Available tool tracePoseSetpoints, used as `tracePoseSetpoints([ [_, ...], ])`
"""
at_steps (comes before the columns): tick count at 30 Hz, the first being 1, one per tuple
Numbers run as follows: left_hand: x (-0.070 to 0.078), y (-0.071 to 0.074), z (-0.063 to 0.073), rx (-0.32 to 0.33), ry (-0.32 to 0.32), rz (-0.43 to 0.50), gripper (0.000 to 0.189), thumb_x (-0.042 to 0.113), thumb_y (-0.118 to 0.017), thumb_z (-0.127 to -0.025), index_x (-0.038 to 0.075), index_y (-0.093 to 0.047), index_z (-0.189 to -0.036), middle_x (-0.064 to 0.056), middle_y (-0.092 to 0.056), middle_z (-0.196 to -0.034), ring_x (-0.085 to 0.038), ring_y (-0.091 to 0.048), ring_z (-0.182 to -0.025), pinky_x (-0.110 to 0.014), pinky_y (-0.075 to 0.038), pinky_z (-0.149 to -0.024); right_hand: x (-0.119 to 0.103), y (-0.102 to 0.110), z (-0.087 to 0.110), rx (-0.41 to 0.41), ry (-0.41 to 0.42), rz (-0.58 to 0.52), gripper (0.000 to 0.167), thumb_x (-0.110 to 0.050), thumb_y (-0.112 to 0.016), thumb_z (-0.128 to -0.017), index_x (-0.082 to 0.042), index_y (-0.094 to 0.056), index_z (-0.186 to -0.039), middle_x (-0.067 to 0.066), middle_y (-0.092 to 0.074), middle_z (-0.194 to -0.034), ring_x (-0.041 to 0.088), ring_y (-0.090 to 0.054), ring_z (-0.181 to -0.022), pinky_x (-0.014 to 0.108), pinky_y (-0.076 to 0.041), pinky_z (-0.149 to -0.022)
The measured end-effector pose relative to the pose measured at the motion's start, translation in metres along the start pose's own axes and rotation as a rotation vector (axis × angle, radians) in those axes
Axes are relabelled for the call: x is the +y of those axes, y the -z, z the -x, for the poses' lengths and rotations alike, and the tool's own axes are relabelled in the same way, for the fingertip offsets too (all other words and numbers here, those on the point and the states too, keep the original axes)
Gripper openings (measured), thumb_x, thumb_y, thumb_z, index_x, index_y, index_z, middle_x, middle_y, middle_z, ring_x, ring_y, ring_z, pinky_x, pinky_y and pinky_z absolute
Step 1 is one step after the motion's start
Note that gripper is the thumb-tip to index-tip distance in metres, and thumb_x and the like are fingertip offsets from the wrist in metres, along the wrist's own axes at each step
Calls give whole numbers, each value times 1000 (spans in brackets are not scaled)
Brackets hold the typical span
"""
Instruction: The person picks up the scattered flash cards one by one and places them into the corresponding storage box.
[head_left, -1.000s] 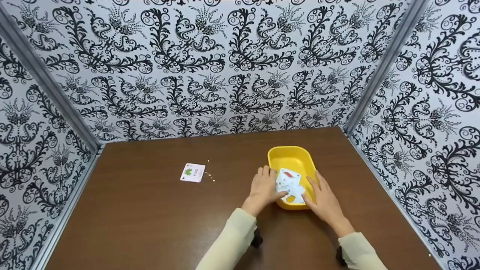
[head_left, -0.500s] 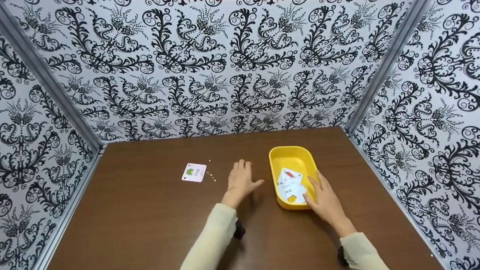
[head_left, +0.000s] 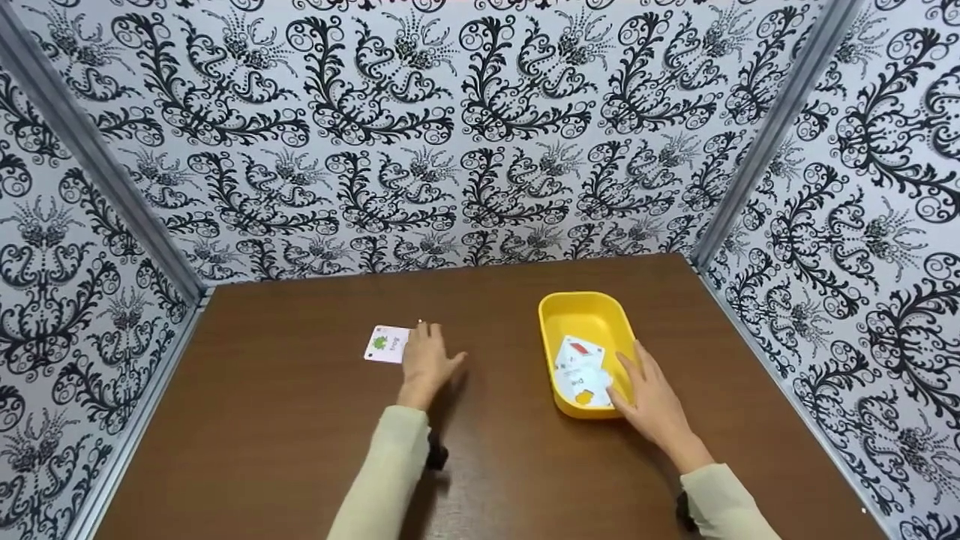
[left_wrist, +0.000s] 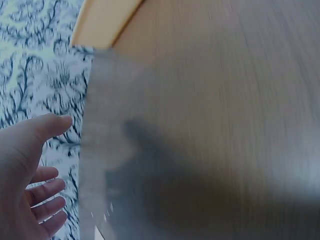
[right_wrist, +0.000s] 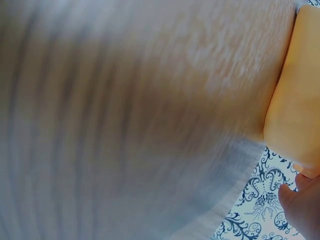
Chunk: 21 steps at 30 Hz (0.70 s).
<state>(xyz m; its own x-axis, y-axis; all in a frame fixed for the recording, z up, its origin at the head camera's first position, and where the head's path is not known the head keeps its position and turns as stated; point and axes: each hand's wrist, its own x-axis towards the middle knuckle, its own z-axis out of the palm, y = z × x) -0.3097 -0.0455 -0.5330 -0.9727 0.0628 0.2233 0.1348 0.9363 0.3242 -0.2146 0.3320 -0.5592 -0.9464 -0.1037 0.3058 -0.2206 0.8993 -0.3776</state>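
Note:
A white card (head_left: 384,344) with a green frog picture and the word "frog" lies flat on the left part of the table. My left hand (head_left: 426,360) is over its right edge, fingers extended and thumb spread, with nothing held; the left wrist view shows the same spread hand (left_wrist: 22,180). On the right stands a yellow tray (head_left: 581,301) with several overlapping picture cards (head_left: 581,371) in its near half. Resting at the tray's right rim is my right hand (head_left: 656,401), its fingers loosely spread. In the right wrist view, fingertips (right_wrist: 300,181) meet the tray's wall.
Small white specks (head_left: 420,321) lie by the frog card, partly behind the left hand. The brown table (head_left: 262,427) is bounded at the back and sides by patterned black-and-white panels (head_left: 420,150) with grey metal corner posts.
My left hand has left the tray's left side and travelled left across the table to the frog card. The right hand has stayed at the tray's right rim.

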Motion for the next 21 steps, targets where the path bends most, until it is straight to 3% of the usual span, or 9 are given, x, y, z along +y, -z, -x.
tracePoseSetpoints([
  [11,-52,3,3,8,169,-5,75,40,-82,-77,-10,-54,-125,-29,-53,-125,-45,-53,-117,-53,-49,-98,0,0,1,-36,-36,-13,65,-37,-61,-95,-5,-43,-149,22,-18,-164,43,-26,-147,62,-31,-116],
  [17,-70,2,8,63,247,-6,75,40,-83,-75,-14,-56,-117,-29,-54,-116,-45,-53,-109,-54,-53,-86,0,0,2,-16,-24,-17,64,-35,-62,-94,-5,-45,-148,22,-19,-164,43,-27,-147,62,-30,-116],
  [21,-78,2,11,41,289,20,75,40,-82,-77,-15,-55,-119,-30,-52,-118,-45,-51,-112,-53,-51,-90,-1,-1,2,-2,-15,-20,64,-34,-62,-94,-4,-45,-147,23,-20,-163,43,-28,-147,61,-32,-116],
])
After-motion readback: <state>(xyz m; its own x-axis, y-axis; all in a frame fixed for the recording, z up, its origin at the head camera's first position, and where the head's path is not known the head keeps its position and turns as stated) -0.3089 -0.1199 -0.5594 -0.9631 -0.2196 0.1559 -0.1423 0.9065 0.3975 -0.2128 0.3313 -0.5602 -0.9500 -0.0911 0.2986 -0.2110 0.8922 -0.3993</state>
